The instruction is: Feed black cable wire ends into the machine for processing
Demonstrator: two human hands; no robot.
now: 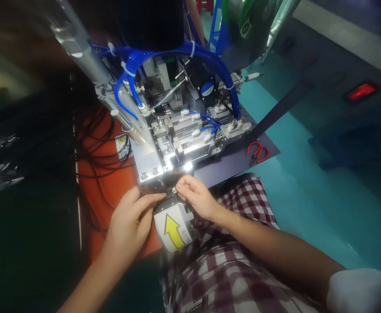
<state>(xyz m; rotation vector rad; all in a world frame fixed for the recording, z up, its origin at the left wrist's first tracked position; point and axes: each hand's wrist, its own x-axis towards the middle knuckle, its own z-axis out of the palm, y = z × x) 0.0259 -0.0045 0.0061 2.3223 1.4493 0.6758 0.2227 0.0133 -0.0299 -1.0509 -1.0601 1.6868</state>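
Observation:
My left hand rests beside the front block of a machine, its index finger stretched out to the dark metal track and its thumb apart. Close by, my right hand is closed in a pinch at the far end of that track. Something small and shiny shows at its fingertips, too small to name. Below both hands, a white label with a yellow arrow covers the curved front of the block. Just beyond the fingers stands the metal machine, with a bright light at its near edge.
Red-handled cutters lie on the grey base plate at the right. Thick blue air tubes arch over the machine. Black cables are bunched on the orange surface at the left. A checked cloth covers my lap.

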